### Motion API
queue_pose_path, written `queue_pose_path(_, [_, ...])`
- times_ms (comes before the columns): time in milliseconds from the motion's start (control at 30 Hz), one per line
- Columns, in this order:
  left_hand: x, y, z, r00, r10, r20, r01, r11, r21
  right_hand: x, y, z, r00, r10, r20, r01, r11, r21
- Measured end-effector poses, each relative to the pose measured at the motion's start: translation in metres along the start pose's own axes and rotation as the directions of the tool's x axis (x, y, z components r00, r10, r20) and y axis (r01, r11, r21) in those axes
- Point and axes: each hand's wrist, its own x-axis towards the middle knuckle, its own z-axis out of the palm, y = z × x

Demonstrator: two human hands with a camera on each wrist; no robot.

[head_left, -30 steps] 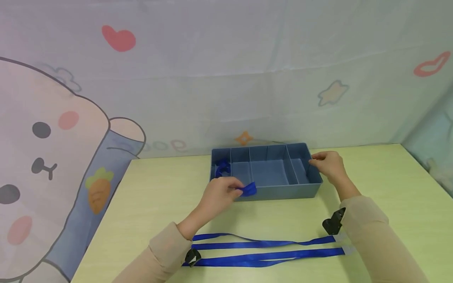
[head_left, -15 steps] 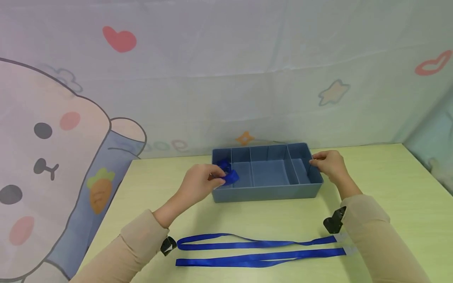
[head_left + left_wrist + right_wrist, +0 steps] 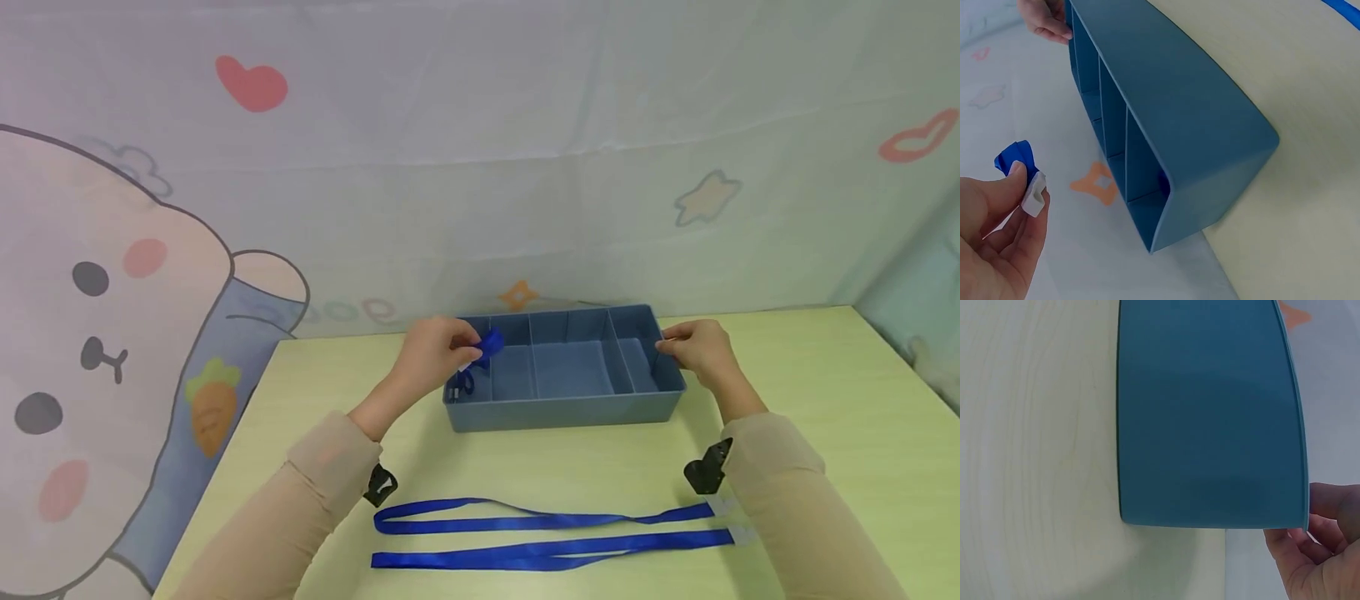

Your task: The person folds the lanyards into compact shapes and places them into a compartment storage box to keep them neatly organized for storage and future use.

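Note:
My left hand [image 3: 437, 348] pinches a folded blue ribbon lanyard [image 3: 491, 342] between thumb and fingers, above the left end of a blue-grey divided box [image 3: 562, 410]. In the left wrist view, a small white end piece [image 3: 1034, 195] sticks out beside the blue ribbon [image 3: 1016, 156]. Another coiled blue lanyard [image 3: 467, 383] lies in the box's leftmost compartment, partly hidden by my hand. At the other end, my right hand [image 3: 699, 348] grips the box's right rim, with thumb and fingers on either side of the wall [image 3: 1210, 425] in the right wrist view.
Two blue lanyards [image 3: 525, 523] lie stretched side by side on the pale yellow table [image 3: 817, 392] in front of the box, each with a whitish end piece [image 3: 742, 535] at the right. A printed curtain [image 3: 420, 167] hangs close behind the box.
My left hand has carried the folded lanyard left and then back, from in front of the box to above its leftmost compartment. My right hand has stayed on the right rim.

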Motion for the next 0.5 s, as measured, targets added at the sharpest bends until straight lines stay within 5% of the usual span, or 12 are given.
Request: queue_pose_path(500, [0.035, -0.009, 0.034, 0.995, -0.033, 0.089, 0.035, 0.999, -0.030, -0.001, 0.000, -0.009, 0.994, 0.087, 0.059, -0.090, 0.994, 0.056])
